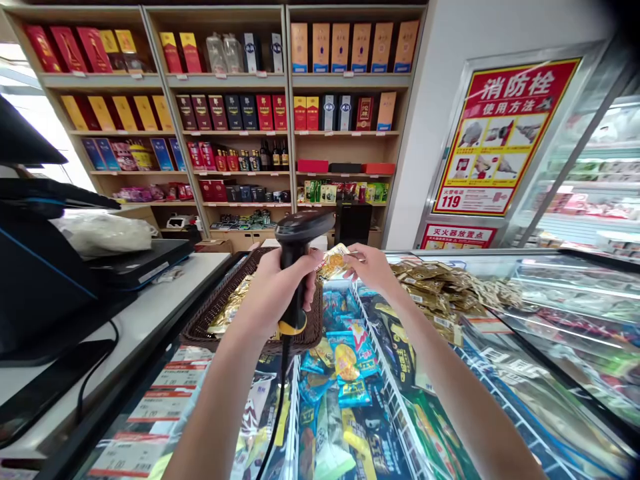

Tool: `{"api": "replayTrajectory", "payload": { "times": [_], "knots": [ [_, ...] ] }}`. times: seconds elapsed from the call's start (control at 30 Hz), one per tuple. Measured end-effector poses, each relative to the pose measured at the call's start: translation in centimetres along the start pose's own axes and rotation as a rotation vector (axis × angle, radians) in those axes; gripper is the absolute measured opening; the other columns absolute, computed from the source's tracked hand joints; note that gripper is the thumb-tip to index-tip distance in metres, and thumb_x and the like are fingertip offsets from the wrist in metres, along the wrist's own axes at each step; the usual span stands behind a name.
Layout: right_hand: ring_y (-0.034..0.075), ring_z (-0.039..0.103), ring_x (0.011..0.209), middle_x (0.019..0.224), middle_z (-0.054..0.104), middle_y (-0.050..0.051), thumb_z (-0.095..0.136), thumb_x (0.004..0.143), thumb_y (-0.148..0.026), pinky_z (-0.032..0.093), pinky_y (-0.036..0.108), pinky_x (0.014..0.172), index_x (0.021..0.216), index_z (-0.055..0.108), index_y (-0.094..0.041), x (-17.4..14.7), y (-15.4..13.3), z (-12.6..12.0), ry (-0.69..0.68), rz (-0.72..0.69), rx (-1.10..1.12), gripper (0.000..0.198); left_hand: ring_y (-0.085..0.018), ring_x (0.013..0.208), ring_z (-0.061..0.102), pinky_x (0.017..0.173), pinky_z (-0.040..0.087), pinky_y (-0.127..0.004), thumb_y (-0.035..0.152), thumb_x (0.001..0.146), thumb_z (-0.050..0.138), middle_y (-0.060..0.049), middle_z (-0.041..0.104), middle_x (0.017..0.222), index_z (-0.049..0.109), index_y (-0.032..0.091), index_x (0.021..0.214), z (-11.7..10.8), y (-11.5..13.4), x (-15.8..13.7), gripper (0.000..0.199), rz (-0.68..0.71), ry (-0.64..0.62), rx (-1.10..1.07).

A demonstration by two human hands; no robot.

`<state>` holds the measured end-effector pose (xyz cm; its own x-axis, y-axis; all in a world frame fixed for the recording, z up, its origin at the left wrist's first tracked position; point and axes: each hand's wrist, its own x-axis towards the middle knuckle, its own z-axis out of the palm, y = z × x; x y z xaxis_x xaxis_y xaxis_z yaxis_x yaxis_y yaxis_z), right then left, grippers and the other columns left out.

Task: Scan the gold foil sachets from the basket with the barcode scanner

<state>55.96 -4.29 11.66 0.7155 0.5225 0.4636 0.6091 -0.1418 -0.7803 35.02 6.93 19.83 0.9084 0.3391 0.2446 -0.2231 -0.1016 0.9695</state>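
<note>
My left hand [275,287] is wrapped round the handle of a black barcode scanner [295,230], whose cable hangs down toward me. In front of the scanner's head, my right hand [369,265] pinches a small gold snack packet [334,260] by its right side. The left thumb reaches close to the packet; whether it touches I cannot tell. Below my left hand sits a brown woven basket [200,327] with several gold packets [231,310] in it. To the right of my right hand, a heap of similar gold packets [435,287] lies on the freezer's glass top.
Under my arms is a chest freezer with blue ice-cream packs [350,360] between white wire dividers [385,367]. On the left, a counter [165,293] carries a black checkout machine [40,267] and a white plastic bag [103,233]. Shelves of boxed bottles [340,47] stand behind.
</note>
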Motion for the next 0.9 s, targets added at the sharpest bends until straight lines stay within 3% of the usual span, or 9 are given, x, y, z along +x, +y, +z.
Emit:
{"api": "replayTrajectory", "payload": {
  "times": [0.1,0.2,0.27,0.43,0.53,0.6,0.73,0.83,0.9],
  "knots": [
    [0.018,0.068,0.069,0.097,0.072,0.007,0.063,0.087,-0.036,0.05,0.028,0.062,0.096,0.075,-0.019,0.3,0.1,-1.0,0.144,-0.127,-0.218,0.023,-0.009,0.043,0.048,0.04,0.041,-0.021,0.037,0.083,0.066,0.002,0.052,0.056,0.053,0.018,0.068,0.0,0.1,0.0,0.028,-0.012,0.001,-0.007],
    [0.022,0.067,0.077,0.093,0.074,0.006,0.06,0.09,-0.037,0.047,0.032,0.072,0.099,0.078,-0.023,0.2,0.2,-1.7,0.169,-0.192,-0.45,0.024,-0.009,0.043,0.048,0.04,0.041,-0.021,0.035,0.08,0.07,0.002,0.053,0.056,0.054,0.018,0.071,0.1,0.1,0.0,0.025,-0.016,0.021,-0.01],
    [0.022,0.067,0.076,0.087,0.075,0.005,0.057,0.091,-0.036,0.046,0.032,0.071,0.099,0.077,-0.024,0.0,0.1,-1.9,0.155,-0.173,-0.473,0.025,-0.009,0.043,0.049,0.04,0.041,-0.021,0.035,0.078,0.072,0.003,0.053,0.056,0.054,0.018,0.071,0.1,0.1,0.0,0.026,-0.02,0.031,-0.011],
    [0.018,0.067,0.069,0.082,0.074,0.003,0.055,0.09,-0.048,0.044,0.027,0.066,0.087,0.068,-0.022,-0.2,-0.3,-1.6,0.117,-0.122,-0.285,0.029,-0.009,0.042,0.048,0.04,0.041,-0.02,0.035,0.078,0.071,0.002,0.052,0.056,0.053,0.018,0.068,0.2,0.2,-0.1,0.027,-0.025,0.028,-0.012],
    [0.018,0.064,0.067,0.072,0.069,0.002,0.061,0.086,-0.045,0.043,0.027,0.066,0.083,0.065,-0.021,-0.1,-0.2,-1.6,0.154,-0.081,-0.348,0.024,-0.008,0.042,0.048,0.04,0.041,-0.02,0.036,0.078,0.071,0.003,0.052,0.056,0.053,0.018,0.068,0.1,0.2,-0.1,0.028,-0.032,0.032,-0.014],
    [0.018,0.062,0.065,0.071,0.068,0.001,0.063,0.085,-0.035,0.042,0.027,0.066,0.093,0.066,-0.02,0.0,0.0,-1.8,0.157,-0.07,-0.412,0.017,-0.009,0.043,0.048,0.039,0.04,-0.02,0.036,0.078,0.071,0.003,0.052,0.056,0.053,0.018,0.07,0.1,0.2,0.0,0.027,-0.031,0.03,-0.015],
    [0.017,0.062,0.062,0.076,0.071,0.002,0.066,0.083,-0.031,0.046,0.027,0.064,0.119,0.063,-0.019,0.3,0.3,-2.5,0.151,-0.032,-0.32,0.038,-0.009,0.043,0.048,0.04,0.041,-0.021,0.039,0.082,0.067,0.003,0.052,0.056,0.054,0.019,0.072,0.0,0.1,0.0,0.026,-0.023,0.017,-0.013],
    [0.019,0.066,0.065,0.072,0.069,0.003,0.068,0.081,-0.041,0.054,0.028,0.06,0.089,0.07,-0.016,0.4,0.3,-2.8,0.223,0.009,-0.091,0.027,-0.009,0.043,0.048,0.04,0.042,-0.021,0.04,0.084,0.066,0.003,0.053,0.057,0.052,0.019,0.071,0.1,0.0,0.0,0.028,-0.031,0.018,0.002],
    [0.02,0.067,0.068,0.068,0.067,0.002,0.072,0.076,-0.049,0.06,0.029,0.062,0.075,0.067,-0.015,0.4,0.1,-2.9,0.287,0.015,0.113,0.034,-0.009,0.044,0.048,0.04,0.042,-0.021,0.039,0.083,0.066,0.003,0.053,0.057,0.052,0.019,0.071,0.1,0.0,0.0,0.028,-0.037,0.023,0.002]
  ]
}}
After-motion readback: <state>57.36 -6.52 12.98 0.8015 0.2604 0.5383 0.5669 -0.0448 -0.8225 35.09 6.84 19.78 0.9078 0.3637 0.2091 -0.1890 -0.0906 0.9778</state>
